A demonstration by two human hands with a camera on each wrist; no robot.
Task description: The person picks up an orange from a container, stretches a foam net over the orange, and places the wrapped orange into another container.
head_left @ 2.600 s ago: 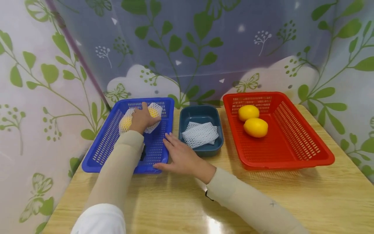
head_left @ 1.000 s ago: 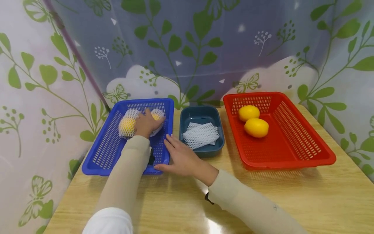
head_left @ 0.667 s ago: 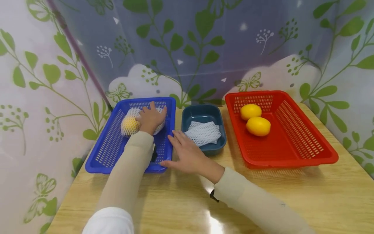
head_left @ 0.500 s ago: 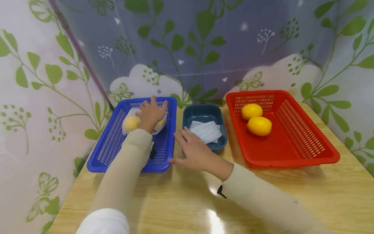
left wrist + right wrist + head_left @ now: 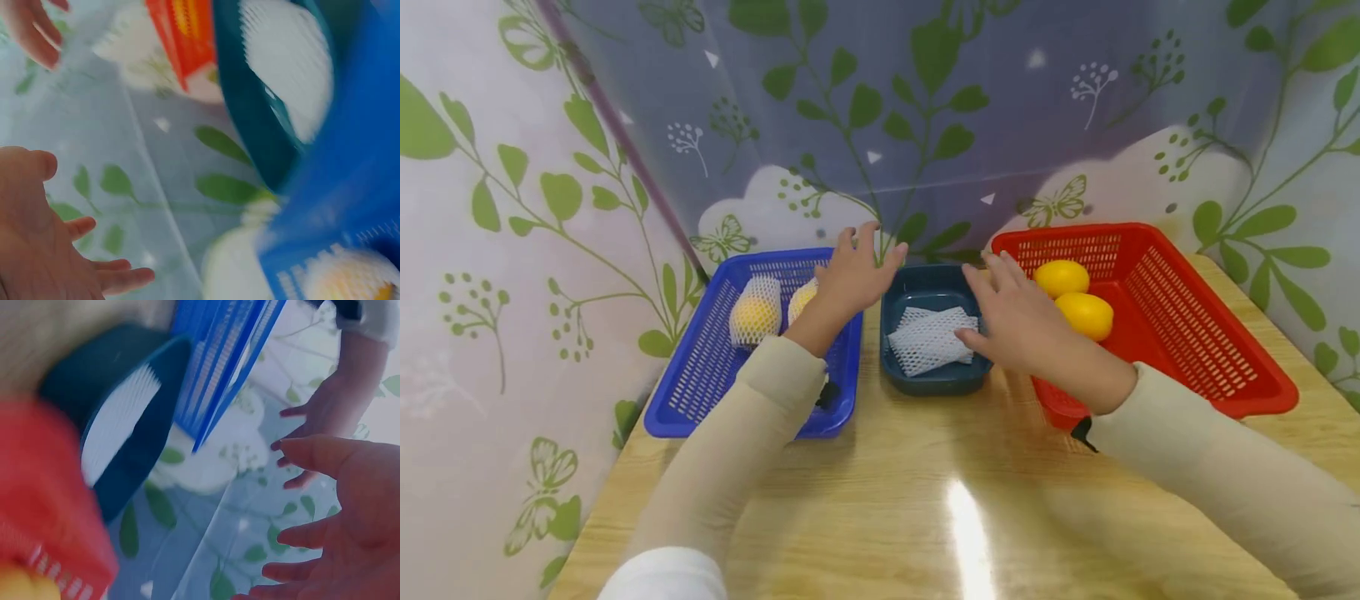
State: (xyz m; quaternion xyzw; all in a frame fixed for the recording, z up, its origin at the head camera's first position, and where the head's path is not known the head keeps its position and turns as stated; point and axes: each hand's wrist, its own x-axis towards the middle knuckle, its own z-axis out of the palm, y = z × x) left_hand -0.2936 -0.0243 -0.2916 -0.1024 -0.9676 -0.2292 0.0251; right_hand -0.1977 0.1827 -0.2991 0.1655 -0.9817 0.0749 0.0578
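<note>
The bare wooden table [image 5: 865,500] lies nearest, below both hands. The right hand [image 5: 1018,321] is open, fingers spread and slightly bent, holding nothing; it hovers between the teal tray [image 5: 934,386] and the red basket [image 5: 1150,342]. White foam nets [image 5: 931,340] lie in the tray, just beside its thumb. Two yellow fruits [image 5: 1084,315], touching, sit in the red basket just beyond its knuckles. The left hand [image 5: 853,271], also open and holding nothing, is raised over the far right corner of the blue basket [image 5: 696,375]. Two netted fruits [image 5: 756,315] rest in that basket, to its left and below, one partly hidden by its wrist. A leaf-patterned curtain [image 5: 970,187] hangs beyond. Half a second ago the left hand was over the netted fruits and the right beside the blue rim; both have since moved rightward, while the fruits stay in their baskets.
</note>
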